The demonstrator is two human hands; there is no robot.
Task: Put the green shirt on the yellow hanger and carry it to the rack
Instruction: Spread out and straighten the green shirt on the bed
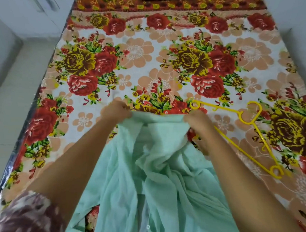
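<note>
1. The fingers (125,113) of the left hand (116,112) are curled and pinch the top edge of the green shirt (155,168). The picture is too blurred to tell which part of the shirt this edge is.
2. The right hand (196,121) does the same a little further along that edge. Its fingers are bent around the cloth, so the fabric is stretched between the two hands.
3. The shirt hangs from this grip towards the person. It is bunched in long folds and partly open down the front, where a pale strip with a button shows near the bottom of the view. Its lower part lies on or just above the bed (151,54); which of the two cannot be told.
4. The yellow hanger (247,121) lies flat on the flowered bed sheet, to the right of the right hand and near it. Neither hand touches it, and no part of it is inside the shirt.
5. Judged from this, the task is at an early stage. The shirt is picked up and is being spread at the top, but it is not yet on the hanger.
6. Left to do: free one hand and take the hanger, slip its arms into the shoulders of the shirt, and lift the two together.
7. The carrying is also left. No rack shows in the view, only the bed and pale floor (9,95) on the left.
</note>
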